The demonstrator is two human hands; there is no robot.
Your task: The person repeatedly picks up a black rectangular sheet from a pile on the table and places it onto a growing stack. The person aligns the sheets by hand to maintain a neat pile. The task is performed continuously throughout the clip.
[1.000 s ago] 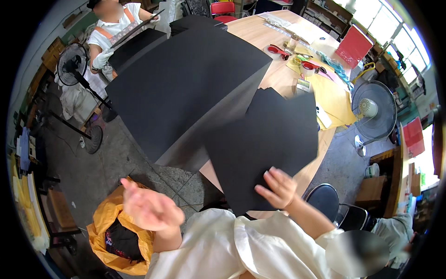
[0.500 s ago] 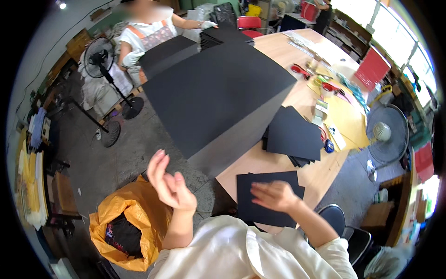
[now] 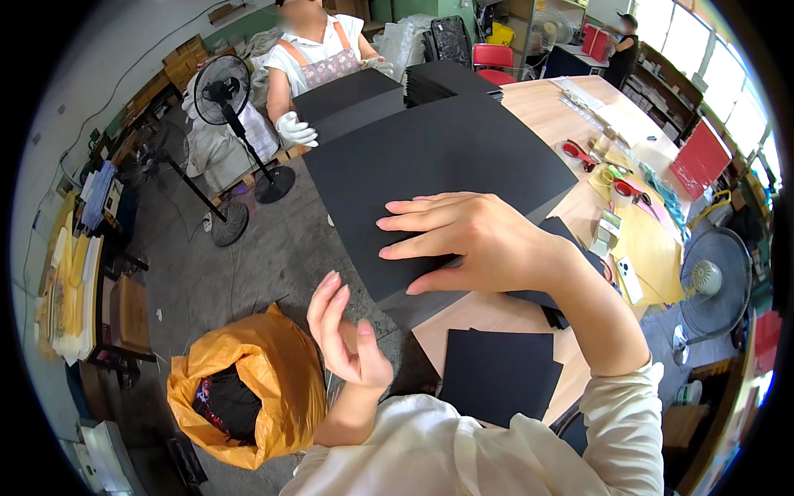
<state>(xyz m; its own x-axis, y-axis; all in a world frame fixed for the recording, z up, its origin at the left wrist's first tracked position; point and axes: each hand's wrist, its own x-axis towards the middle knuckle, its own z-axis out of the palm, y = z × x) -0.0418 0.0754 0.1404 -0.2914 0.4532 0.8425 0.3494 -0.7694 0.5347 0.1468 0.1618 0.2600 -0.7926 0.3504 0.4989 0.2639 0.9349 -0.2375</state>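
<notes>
A tall stack of large black sheets [image 3: 447, 149] stands on the light wooden table [image 3: 529, 107]. Over its near part is my right hand [image 3: 463, 236], fingers spread and palm down; whether it touches the top sheet I cannot tell. My left hand [image 3: 351, 339] is raised beside the stack's near left corner, palm turned inward, fingers loosely curved and apart, holding nothing. Smaller black sheets [image 3: 500, 372] lie at the table's near edge, below my right forearm. Another pile of black sheets [image 3: 571, 240] is partly hidden behind that forearm.
An orange sack [image 3: 285, 388] with dark material stands on the floor at left. Across the table, a person in white gloves [image 3: 296, 130] is beside another black stack [image 3: 351, 103]. Red-handled scissors [image 3: 579, 155], tape and a phone [image 3: 630, 281] lie at right. Fans [image 3: 703, 277] stand on both sides.
My right hand has moved up and forward from the small black sheets to over the large stack. The left hand stays raised. The other person's gloved hand has left the far sheets.
</notes>
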